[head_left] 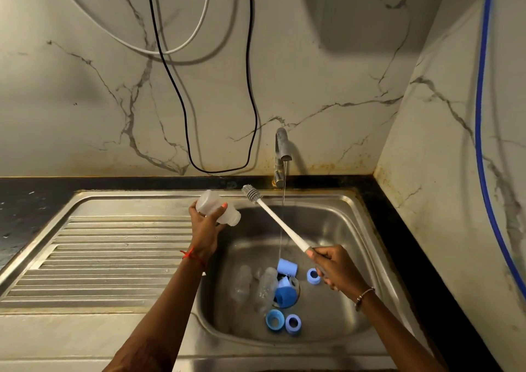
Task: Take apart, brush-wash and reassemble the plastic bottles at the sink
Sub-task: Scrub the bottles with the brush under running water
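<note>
- Head view: sink fills the lower frame. The bottle parts already lie separated in its basin, so I judge the take-apart done and brush-washing the step in hand.
- Draining board, ribbed, at 9 o'clock of the basin.
- Tap at 12 o'clock of the basin, running a thin stream down toward the drain.
- Left hand, at 10 o'clock of the basin: fingers and thumb curled round a clear bottle.
- Right hand, at 3 o'clock of the basin: closed round the handle end of the brush.
- The brush shaft slants up toward 11 o'clock. The bristle head is near the held bottle's neck but apart from it, not inside.
- The held bottle lies on its side above the basin's edge, cap off, open neck pointing to 4 o'clock. Whether there is water in it, cannot tell.
- Next move, my call: swing the bristle head round to the neck, line it up and push in. The mouth looks narrow, so the left hand must hold steady.
- Basin floor, near the drain: two clear bottles on their sides, touching.
- Just beside them at 3 o'clock are two blue caps, one over the drain.
- Three blue rings: one at 3 o'clock of the drain, two at 6 o'clock.
</note>
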